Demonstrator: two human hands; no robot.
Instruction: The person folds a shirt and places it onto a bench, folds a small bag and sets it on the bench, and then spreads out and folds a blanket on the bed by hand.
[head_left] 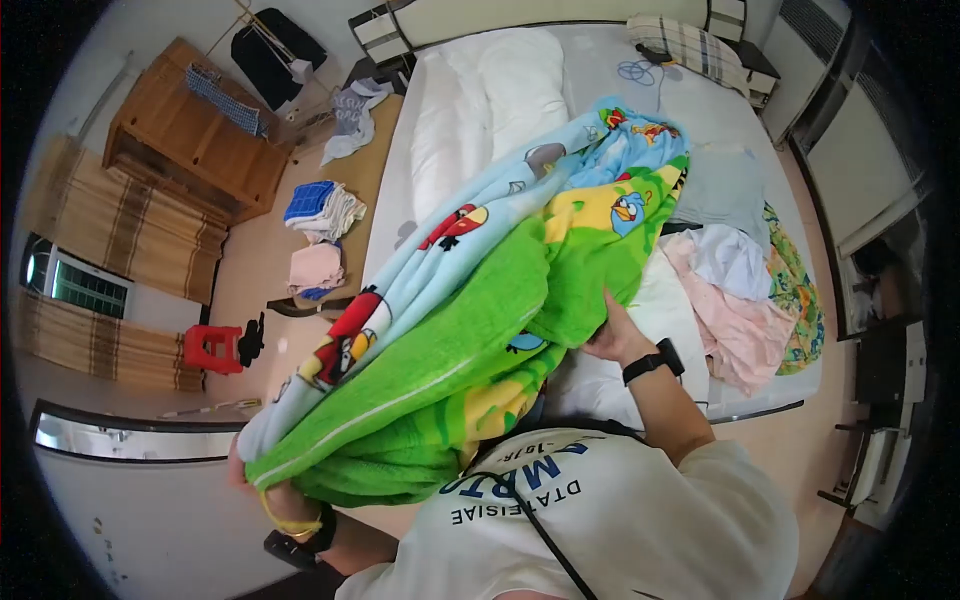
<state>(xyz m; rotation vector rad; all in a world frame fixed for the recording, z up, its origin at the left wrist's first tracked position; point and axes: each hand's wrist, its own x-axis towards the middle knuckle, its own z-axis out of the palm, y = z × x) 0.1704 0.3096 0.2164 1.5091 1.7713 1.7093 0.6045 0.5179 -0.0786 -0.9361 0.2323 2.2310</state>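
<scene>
Blanket (490,290), one large piece in green, pale blue and yellow with cartoon birds, hangs in slanting folds between two hands, its far end lying on the bed (395,240). Left hand (280,500) is closed round the near corner, though the cloth hides most of its fingers; right hand (615,335) holds the lower edge of the green part, well apart from the left. As far as I can judge, the handling is at an early or middle stage: both hands have a hold, but the blanket is gathered lengthwise, neither laid flat nor made into a neat bundle, so straightening its folds and letting it go are undone. Each wrist wears a dark band, two in all, and the left has one yellow band (295,526) as well. Just right of the blanket lies a loose heap of at least four cloths, overlapping too much for an exact count: a grey-blue one (722,185), a whitish one (735,262), a pink one (740,335) and a flowered one (805,330), all seemingly unfolded. Farther up the bed are one white quilt (490,95), one coiled blue cable (638,72) and one checked pillow (690,48). To the left, two piles, an upper pile (325,210) and a lower pile (317,268), look folded, on or beside one bench (372,185); one grey garment (355,115) lies crumpled near its far end. One red stool (212,347) stands on the floor beyond.
</scene>
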